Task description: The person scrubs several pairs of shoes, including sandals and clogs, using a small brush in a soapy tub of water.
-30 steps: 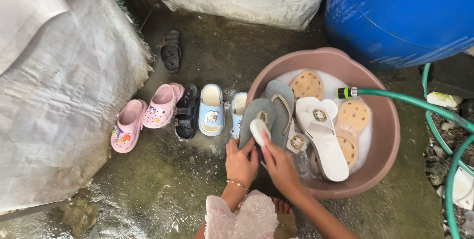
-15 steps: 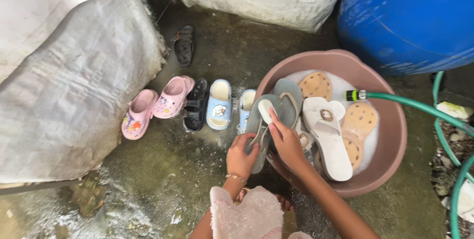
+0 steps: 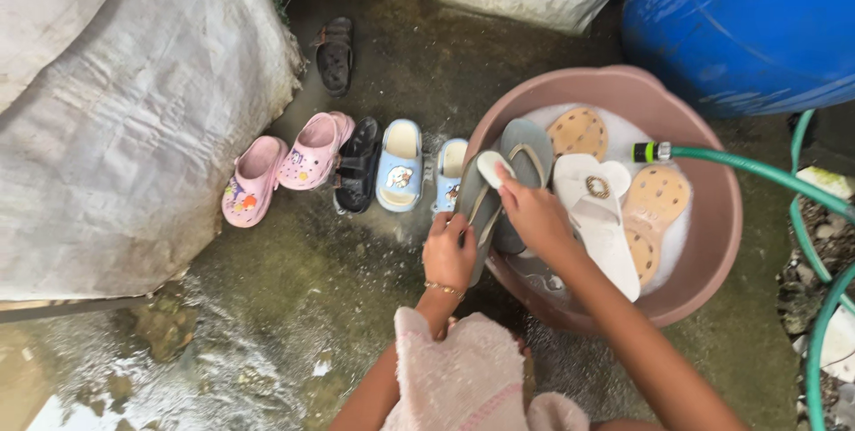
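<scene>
My left hand (image 3: pixel 450 251) grips the heel end of a grey flip-flop (image 3: pixel 478 204) that leans over the near-left rim of a brown plastic basin (image 3: pixel 712 244). My right hand (image 3: pixel 534 215) presses a white bar of soap (image 3: pixel 492 167) against the toe end of that flip-flop. A second grey flip-flop (image 3: pixel 527 155) lies just beside it in the basin. White sandals with gold buckles (image 3: pixel 598 208) and tan perforated soles (image 3: pixel 657 195) sit in the soapy water.
A green hose (image 3: pixel 757 177) with a yellow-black nozzle rests on the basin's far rim. Pink clogs (image 3: pixel 280 168), a black sandal (image 3: pixel 356 177) and light-blue slides (image 3: pixel 401 166) line the wet concrete left of the basin. Another black sandal (image 3: pixel 335 55) lies farther back. A blue barrel (image 3: pixel 748 21) stands top right, white sacks at left.
My right hand has slid the soap up the grey flip-flop from near the heel to the toe. My left hand has kept its hold on the heel. The view has shifted.
</scene>
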